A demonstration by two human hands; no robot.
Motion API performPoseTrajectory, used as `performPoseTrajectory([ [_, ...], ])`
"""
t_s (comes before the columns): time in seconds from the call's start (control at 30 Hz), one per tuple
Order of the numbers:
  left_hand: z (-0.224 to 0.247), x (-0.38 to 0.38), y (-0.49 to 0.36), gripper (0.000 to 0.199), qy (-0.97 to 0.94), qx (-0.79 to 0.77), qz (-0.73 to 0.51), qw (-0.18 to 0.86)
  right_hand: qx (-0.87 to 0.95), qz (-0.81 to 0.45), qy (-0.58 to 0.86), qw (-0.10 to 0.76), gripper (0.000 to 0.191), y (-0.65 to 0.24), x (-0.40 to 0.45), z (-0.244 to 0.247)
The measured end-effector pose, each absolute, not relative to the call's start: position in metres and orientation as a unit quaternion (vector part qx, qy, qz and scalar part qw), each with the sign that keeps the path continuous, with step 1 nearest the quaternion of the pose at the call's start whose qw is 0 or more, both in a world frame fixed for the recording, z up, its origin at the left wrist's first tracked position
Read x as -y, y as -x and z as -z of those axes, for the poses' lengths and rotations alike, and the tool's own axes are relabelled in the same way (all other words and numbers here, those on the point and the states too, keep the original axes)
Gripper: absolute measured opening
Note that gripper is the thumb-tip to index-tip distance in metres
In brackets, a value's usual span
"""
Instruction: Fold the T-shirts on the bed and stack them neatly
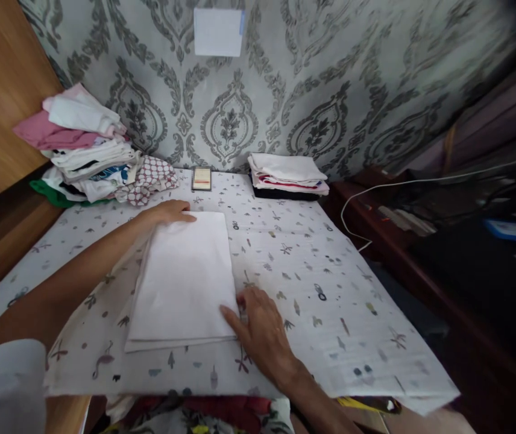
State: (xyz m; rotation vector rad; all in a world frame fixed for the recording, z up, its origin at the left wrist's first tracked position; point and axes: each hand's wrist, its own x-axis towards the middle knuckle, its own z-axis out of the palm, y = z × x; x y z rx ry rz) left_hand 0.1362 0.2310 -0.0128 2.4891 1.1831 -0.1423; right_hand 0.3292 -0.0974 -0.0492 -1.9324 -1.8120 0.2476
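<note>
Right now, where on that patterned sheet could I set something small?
Widest: the patterned sheet right of the folded white cloth and the right hand, in front of the folded stack. A smaller gap separates that stack from the card-like item. Crowded: back left, with the clothes heap near the left hand.

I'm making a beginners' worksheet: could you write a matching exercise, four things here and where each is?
1. left hand
2. right hand
3. tall clothes pile
4. short clothes stack

A. at the white cloth's right edge
B. by the wall, to the right
C. at the white cloth's far left corner
D. beside the wooden panel

Pairs: 1-C, 2-A, 3-D, 4-B
</note>
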Motion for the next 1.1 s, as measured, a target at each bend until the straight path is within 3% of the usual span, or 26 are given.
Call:
performPoseTrajectory([
  [0.1,0.007,-0.233,-0.138,0.059,-0.873,-0.405,0.092,0.255,0.672,-0.067,0.700,0.233,0.022,-0.319,0.103,0.055],
  [0.2,0.002,-0.232,-0.135,0.050,-0.855,-0.373,0.076,0.353,0.654,-0.102,0.695,0.279,0.016,-0.312,0.103,0.063],
  [0.3,-0.009,-0.226,-0.127,0.053,-0.810,-0.390,0.005,0.437,0.577,-0.260,0.685,0.361,0.007,-0.313,0.098,0.058],
  [0.43,-0.037,-0.205,-0.118,0.064,-0.700,-0.435,-0.044,0.564,0.409,-0.465,0.602,0.505,0.021,-0.341,0.089,0.018],
  [0.57,-0.041,-0.173,-0.125,0.070,-0.604,-0.446,-0.139,0.646,0.256,-0.452,0.598,0.610,0.028,-0.407,0.072,-0.023],
  [0.63,-0.026,-0.155,-0.133,0.073,-0.567,-0.456,-0.168,0.666,0.191,-0.429,0.600,0.648,0.021,-0.441,0.062,-0.026],
  [0.73,0.001,-0.131,-0.141,0.080,-0.529,-0.479,-0.164,0.681,0.114,-0.498,0.632,0.583,0.009,-0.469,0.055,-0.011],
  [0.83,0.016,-0.122,-0.143,0.084,-0.505,-0.495,-0.162,0.688,0.098,-0.528,0.656,0.531,0.019,-0.473,0.058,0.006],
  [0.97,0.015,-0.123,-0.140,0.084,-0.492,-0.488,-0.161,0.702,0.135,-0.538,0.685,0.473,0.024,-0.462,0.064,0.011],
  [1.1,0.012,-0.120,-0.138,0.095,-0.517,-0.463,-0.137,0.707,0.186,-0.539,0.708,0.416,0.012,-0.449,0.069,0.008],
])
